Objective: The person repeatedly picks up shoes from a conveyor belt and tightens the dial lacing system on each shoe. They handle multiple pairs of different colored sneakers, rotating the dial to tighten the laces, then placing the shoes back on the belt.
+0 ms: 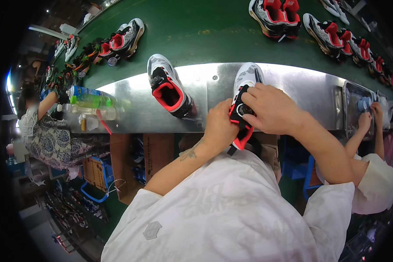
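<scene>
Right in front of me is a white, black and red sneaker, its toe pointing away over the metal bench edge. My left hand grips its left side near the heel. On the tongue, the fingers of my right hand close around a round dark dial-like part. My hands hide much of the shoe's middle. A matching sneaker stands on the bench to the left, toe away from me, its red lining showing; neither hand touches it.
Beyond the steel bench runs a green surface bearing paired sneakers. Plastic bottles lie at the left. A metal tray is at the right, by another person's hands. A cardboard box stands below the bench.
</scene>
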A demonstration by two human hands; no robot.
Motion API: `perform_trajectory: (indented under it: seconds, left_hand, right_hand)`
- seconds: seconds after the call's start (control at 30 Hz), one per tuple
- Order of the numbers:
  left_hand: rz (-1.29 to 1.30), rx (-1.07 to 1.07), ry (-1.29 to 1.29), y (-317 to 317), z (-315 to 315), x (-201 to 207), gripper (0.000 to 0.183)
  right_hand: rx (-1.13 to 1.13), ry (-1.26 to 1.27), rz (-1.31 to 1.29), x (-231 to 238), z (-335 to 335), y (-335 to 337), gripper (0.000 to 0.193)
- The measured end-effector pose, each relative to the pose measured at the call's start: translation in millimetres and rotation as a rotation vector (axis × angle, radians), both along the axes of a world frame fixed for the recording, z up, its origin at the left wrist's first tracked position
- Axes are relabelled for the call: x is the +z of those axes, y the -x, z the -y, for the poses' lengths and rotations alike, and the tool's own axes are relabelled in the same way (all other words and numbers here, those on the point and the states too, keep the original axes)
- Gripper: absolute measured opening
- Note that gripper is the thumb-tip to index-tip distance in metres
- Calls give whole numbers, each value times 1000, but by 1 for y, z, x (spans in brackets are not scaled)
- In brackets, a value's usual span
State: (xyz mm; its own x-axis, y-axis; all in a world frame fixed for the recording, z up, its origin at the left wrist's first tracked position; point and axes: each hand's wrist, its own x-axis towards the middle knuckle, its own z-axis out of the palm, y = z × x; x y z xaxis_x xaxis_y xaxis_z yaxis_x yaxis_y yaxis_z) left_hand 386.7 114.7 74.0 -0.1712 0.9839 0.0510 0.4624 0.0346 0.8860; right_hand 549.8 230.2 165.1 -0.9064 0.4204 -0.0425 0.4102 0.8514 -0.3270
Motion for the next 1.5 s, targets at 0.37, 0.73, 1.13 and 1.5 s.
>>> perform_trajectory:
  seconds: [0.37, 0.73, 1.13, 1.5]
  left_hand:
    - [-21, -3, -24, -5, 1, -3, 52]
    - [-11, 7, -34, -12, -9, -12, 27]
    - [39, 436, -400, 109, 13, 68, 33]
    - [497, 416, -123, 137, -13, -53, 46]
  right_hand:
    - [-229, -50, -6, -28, 19, 3, 53]
    - [-577, -135, -70, -36, 39, 11, 61]
    - [-134, 110, 55, -19, 93, 2, 67]
    - [95, 80, 153, -40, -11, 95, 65]
